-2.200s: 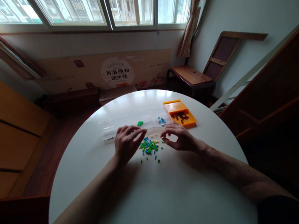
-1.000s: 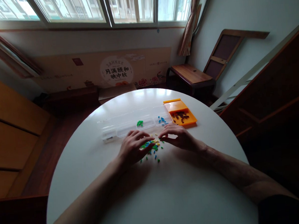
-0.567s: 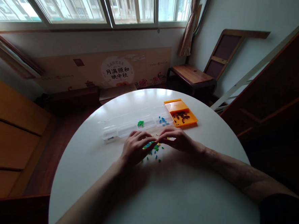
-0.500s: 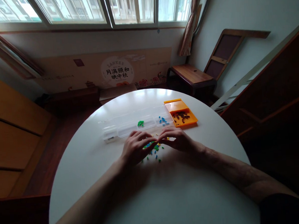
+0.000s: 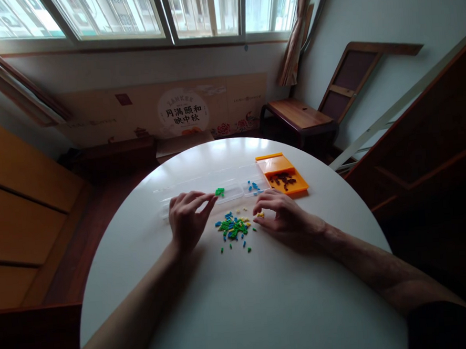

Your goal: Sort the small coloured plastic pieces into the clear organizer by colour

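Note:
My left hand [image 5: 190,216] is over the clear compartment tray [image 5: 232,192], its thumb and fingertips pinched together beside the green bricks [image 5: 220,191] in one compartment. Whatever it pinches is too small to make out. Thumb and index finger stand apart on my right hand [image 5: 280,213], which rests by a few yellow bricks [image 5: 260,215] at the right of the pile. Between the hands lies a mixed pile of tiny green, blue and yellow bricks [image 5: 235,227], with several loose ones around it. Small blue bricks [image 5: 253,186] sit in the tray's right compartment.
An orange box [image 5: 303,187] holding dark brown pieces [image 5: 284,181] stands at the tray's right end. Everything lies on a round white table [image 5: 241,305]. Beyond its far edge are a wooden chair [image 5: 298,112] and a printed cardboard panel [image 5: 134,104].
My left hand has moved left and away from the pile to the green bricks in the tray. My right hand has shifted slightly right and its fingers have parted, uncovering the pile.

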Available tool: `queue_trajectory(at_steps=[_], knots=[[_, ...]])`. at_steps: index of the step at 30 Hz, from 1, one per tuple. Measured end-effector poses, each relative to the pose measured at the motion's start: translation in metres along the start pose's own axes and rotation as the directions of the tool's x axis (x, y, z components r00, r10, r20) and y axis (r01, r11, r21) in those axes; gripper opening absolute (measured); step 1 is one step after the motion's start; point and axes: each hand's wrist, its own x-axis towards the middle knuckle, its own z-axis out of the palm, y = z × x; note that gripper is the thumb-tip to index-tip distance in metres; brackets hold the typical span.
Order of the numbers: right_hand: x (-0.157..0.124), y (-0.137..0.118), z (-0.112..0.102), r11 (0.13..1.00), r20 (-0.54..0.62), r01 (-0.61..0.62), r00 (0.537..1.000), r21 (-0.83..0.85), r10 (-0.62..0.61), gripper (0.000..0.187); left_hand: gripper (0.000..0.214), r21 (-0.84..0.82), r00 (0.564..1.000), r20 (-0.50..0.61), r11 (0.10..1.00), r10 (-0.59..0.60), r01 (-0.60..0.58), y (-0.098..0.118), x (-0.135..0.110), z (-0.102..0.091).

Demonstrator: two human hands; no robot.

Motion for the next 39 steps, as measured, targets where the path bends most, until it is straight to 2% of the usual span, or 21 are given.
queue_trajectory(at_steps=[5, 11, 17, 23, 27, 35, 37, 39], knots=[[-0.001, 0.001, -0.003, 0.999, 0.063, -0.001, 0.998, -0.051, 0.004, 0.014, 0.016, 0.062, 0.992, 0.123, 0.998, -0.037, 0.03, -0.002, -0.003, 0.002], [0.0, -0.001, -0.002, 0.999, 0.043, -0.013, 0.999, -0.05, 0.016, 0.013, 0.013, 0.007, 0.99, 0.139, 1.0, -0.01, 0.009, 0.007, -0.004, 0.0], [-0.001, 0.007, 0.004, 0.999, 0.019, 0.03, 0.999, -0.044, -0.03, 0.009, 0.01, -0.12, 0.981, 0.153, 0.987, 0.12, -0.102, 0.012, -0.004, 0.0], [0.006, -0.002, 0.007, 0.991, -0.049, 0.132, 0.99, -0.014, -0.133, 0.004, 0.015, -0.245, 0.912, 0.254, 0.934, 0.321, -0.261, 0.02, -0.005, -0.001], [0.01, -0.01, 0.011, 0.989, -0.09, 0.146, 0.985, -0.02, -0.148, 0.004, 0.011, -0.279, 0.891, 0.248, 0.909, 0.38, -0.31, 0.026, -0.005, 0.001], [0.011, -0.01, 0.017, 0.987, -0.086, 0.157, 0.984, -0.025, -0.159, 0.003, 0.004, -0.301, 0.894, 0.189, 0.891, 0.406, -0.341, 0.029, -0.005, 0.003], [0.01, -0.012, 0.017, 0.991, -0.095, 0.135, 0.986, -0.017, -0.136, 0.002, 0.003, -0.295, 0.904, 0.192, 0.901, 0.382, -0.318, 0.028, -0.005, 0.002], [0.01, -0.013, 0.016, 0.994, -0.094, 0.111, 0.989, -0.007, -0.111, 0.004, 0.003, -0.27, 0.935, 0.173, 0.928, 0.309, -0.257, 0.025, -0.004, 0.003]])
